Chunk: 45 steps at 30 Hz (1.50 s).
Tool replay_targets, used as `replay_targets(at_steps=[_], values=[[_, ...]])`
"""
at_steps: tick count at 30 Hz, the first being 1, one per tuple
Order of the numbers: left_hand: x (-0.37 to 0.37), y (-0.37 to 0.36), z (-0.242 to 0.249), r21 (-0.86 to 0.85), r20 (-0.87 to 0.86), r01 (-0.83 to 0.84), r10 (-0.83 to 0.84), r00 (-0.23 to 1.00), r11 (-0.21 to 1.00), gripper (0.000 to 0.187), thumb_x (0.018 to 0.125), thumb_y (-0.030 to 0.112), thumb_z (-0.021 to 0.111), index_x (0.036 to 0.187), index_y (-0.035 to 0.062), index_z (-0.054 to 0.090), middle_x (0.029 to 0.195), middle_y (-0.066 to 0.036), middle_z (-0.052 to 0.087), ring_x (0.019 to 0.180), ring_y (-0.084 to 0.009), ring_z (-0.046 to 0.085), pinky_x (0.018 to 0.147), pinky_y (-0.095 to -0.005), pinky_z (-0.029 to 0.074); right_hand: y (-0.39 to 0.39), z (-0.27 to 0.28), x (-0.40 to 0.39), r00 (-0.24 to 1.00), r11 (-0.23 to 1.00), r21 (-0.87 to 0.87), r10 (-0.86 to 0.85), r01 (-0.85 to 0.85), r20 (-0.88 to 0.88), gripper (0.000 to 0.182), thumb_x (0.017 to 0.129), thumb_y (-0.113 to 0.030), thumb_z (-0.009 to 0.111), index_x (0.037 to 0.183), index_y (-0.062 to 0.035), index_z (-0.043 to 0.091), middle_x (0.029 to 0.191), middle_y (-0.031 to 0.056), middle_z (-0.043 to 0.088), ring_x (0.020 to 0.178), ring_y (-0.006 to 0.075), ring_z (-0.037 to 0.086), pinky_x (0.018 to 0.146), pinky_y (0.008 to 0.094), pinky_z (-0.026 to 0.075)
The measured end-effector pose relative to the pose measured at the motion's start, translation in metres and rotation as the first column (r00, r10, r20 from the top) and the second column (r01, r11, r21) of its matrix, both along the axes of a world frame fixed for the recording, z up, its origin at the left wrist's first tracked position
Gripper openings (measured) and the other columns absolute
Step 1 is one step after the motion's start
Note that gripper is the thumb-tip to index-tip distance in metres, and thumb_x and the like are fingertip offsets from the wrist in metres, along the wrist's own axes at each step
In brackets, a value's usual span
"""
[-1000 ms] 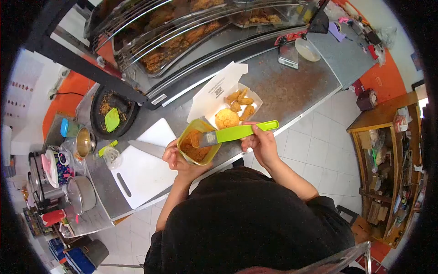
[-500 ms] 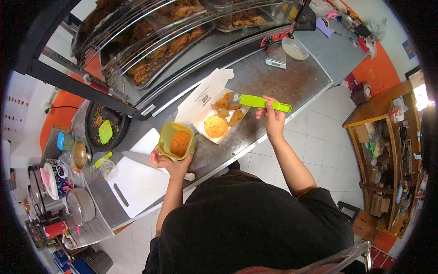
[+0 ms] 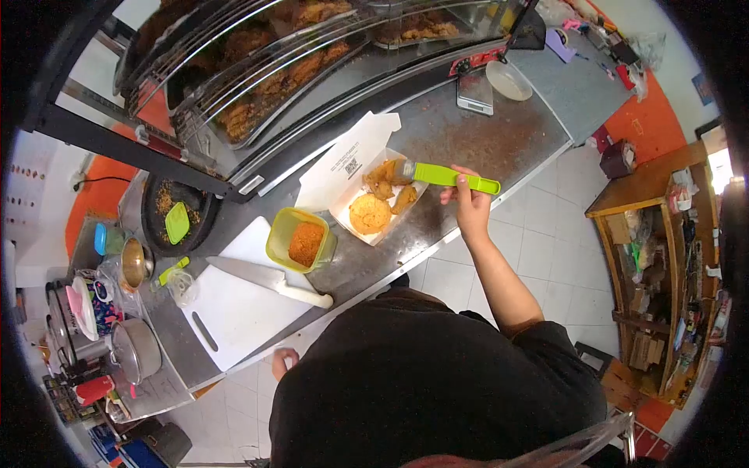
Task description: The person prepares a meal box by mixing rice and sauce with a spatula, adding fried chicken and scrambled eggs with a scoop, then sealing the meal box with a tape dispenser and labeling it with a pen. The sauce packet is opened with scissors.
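Note:
My right hand (image 3: 468, 203) is closed on the bright green handle of a basting brush (image 3: 456, 178). The brush's pale head touches the brown fried pieces (image 3: 384, 178) in an open white cardboard box (image 3: 341, 212). A round, orange-topped piece of food (image 3: 370, 214) lies in the same box. My left hand (image 3: 285, 363) is low beside my body, past the counter edge, fingers loosely curled and apart with nothing visible in them; part of it is hidden. A green plastic tub (image 3: 327, 253) of orange-red seasoning (image 3: 305, 243) stands on the counter left of the box.
A knife (image 3: 269, 278) lies across the white cutting board (image 3: 242, 327), its handle towards the counter edge. A glass display case (image 3: 289, 125) of fried food borders the back. Farther left are a dark mortar (image 3: 207, 226) and a pot (image 3: 136, 351); a scale (image 3: 475, 95) sits right.
My left hand has let go of the green tub and drawn back to my body, leaving the tub standing on the counter. The brush has shifted slightly over the fried pieces.

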<state>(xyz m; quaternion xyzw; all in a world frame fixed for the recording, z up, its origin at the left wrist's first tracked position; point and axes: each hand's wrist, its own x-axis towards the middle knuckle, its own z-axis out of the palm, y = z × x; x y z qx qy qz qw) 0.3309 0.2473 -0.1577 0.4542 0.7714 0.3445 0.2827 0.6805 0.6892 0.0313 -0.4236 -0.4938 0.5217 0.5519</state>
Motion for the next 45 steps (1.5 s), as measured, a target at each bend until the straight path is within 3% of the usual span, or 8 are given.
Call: replay_targets(at_steps=[1,3,24,33,38,42,43,45], values=[[-0.025,-0.041,-0.054,-0.283,0.105,0.096,-0.069,0.992,0.954,0.031,0.068,0.010,0.058,0.096,0.0005,0.052,0.091,-0.013,0.053,0.088,-0.0280,0.050,0.079,-0.0366,0.038,-0.001,0.000,0.000,1.000,1.000,0.017,-0.014,0.014,-0.008,0.030,0.090,-0.021,0.045,0.107,0.0041,0.049,0.068,0.0068,0.055,0.057,0.0113,0.054,0.054,0.0229,0.046],[-0.018,-0.056,-0.070,-0.713,0.346,0.332,-0.102,0.933,0.617,0.031,0.073,0.013,0.054,0.101,0.0003,0.055,0.100,-0.014,0.056,0.091,-0.0290,0.052,0.080,-0.0377,0.039,-0.002,-0.002,0.000,1.000,1.000,0.009,0.007,-0.007,0.010,0.030,0.090,-0.021,0.045,0.107,0.0041,0.049,0.069,0.0066,0.055,0.058,0.0111,0.054,0.054,0.0229,0.046],[0.036,-0.040,0.016,-0.546,-0.042,0.363,-0.457,0.888,0.755,0.038,0.076,0.017,0.053,0.110,0.0011,0.051,0.111,-0.013,0.051,0.099,-0.0297,0.048,0.084,-0.0395,0.037,-0.004,-0.003,-0.002,0.997,0.996,0.086,-0.027,0.020,0.079,0.021,0.088,-0.013,0.048,0.101,0.0027,0.054,0.077,0.0069,0.058,0.057,0.0085,0.055,0.051,0.0207,0.046],[0.047,0.001,0.066,-0.472,-0.244,0.423,-0.575,0.781,0.774,0.041,0.077,0.019,0.052,0.114,0.0015,0.049,0.116,-0.013,0.049,0.103,-0.0300,0.047,0.086,-0.0403,0.037,-0.016,0.007,0.015,0.977,0.997,0.081,-0.028,0.011,0.214,0.022,0.088,-0.014,0.048,0.103,0.0024,0.053,0.076,0.0049,0.058,0.060,0.0087,0.054,0.056,0.0217,0.045],[0.051,0.018,0.079,-0.430,-0.351,0.458,-0.611,0.710,0.778,0.042,0.078,0.020,0.052,0.116,0.0017,0.048,0.118,-0.013,0.048,0.105,-0.0302,0.046,0.087,-0.0407,0.036,-0.027,0.025,0.024,0.871,0.981,0.115,0.079,-0.153,0.485,0.021,0.087,-0.011,0.049,0.102,0.0027,0.055,0.088,0.0086,0.058,0.062,0.0103,0.056,0.057,0.0224,0.047],[0.056,0.026,0.084,-0.402,-0.429,0.480,-0.624,0.654,0.780,0.044,0.078,0.021,0.052,0.117,0.0018,0.047,0.120,-0.013,0.047,0.106,-0.0303,0.045,0.088,-0.0411,0.036,-0.033,0.036,0.022,0.881,0.983,0.106,0.083,-0.149,0.466,0.021,0.087,-0.010,0.049,0.101,0.0025,0.056,0.092,0.0099,0.058,0.063,0.0115,0.057,0.057,0.0229,0.048],[0.055,0.028,0.083,-0.402,-0.428,0.479,-0.622,0.656,0.781,0.044,0.078,0.021,0.052,0.117,0.0018,0.047,0.120,-0.013,0.047,0.106,-0.0303,0.045,0.088,-0.0411,0.036,-0.033,0.036,0.025,0.846,0.973,0.123,0.103,-0.195,0.524,0.020,0.086,-0.010,0.049,0.101,0.0026,0.056,0.091,0.0102,0.058,0.063,0.0119,0.057,0.057,0.0230,0.048],[0.054,0.029,0.078,-0.455,-0.159,0.405,-0.521,0.839,0.793,0.053,0.079,0.024,0.052,0.126,0.0037,0.038,0.128,-0.011,0.037,0.113,-0.0300,0.038,0.095,-0.0431,0.031,-0.032,0.036,0.027,0.805,0.961,0.135,0.122,-0.243,0.580,0.020,0.086,-0.009,0.049,0.101,0.0026,0.056,0.091,0.0106,0.058,0.063,0.0122,0.057,0.057,0.0230,0.048]])
